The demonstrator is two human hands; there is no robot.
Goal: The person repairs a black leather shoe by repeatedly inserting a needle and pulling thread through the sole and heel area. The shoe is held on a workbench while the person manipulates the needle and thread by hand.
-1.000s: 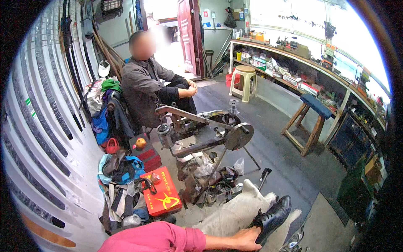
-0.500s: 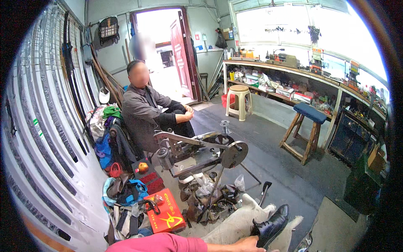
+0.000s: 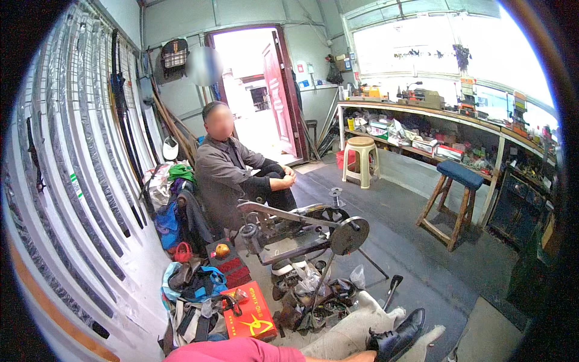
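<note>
At the lower edge, a left hand (image 3: 364, 357) in a pink sleeve (image 3: 241, 351) meets the ankle end of a black lace-up shoe (image 3: 399, 338), which lies on a pale covering (image 3: 338, 339); the fingers are cropped, their grip unclear.

Daylight enters at the window (image 3: 416, 66), upper right, and the doorway (image 3: 244, 54), upper centre; both are blown out to white. Dark cabinet (image 3: 515, 208) at right lies in deep shadow. Floor (image 3: 395, 232) shows dull sheen. Black shoe (image 3: 398, 338), lower right, bears faint highlights. Fisheye distortion bows the wall panels (image 3: 72, 211) at left; black vignette surrounds. Seated person's face (image 3: 219, 123) is blurred.
</note>
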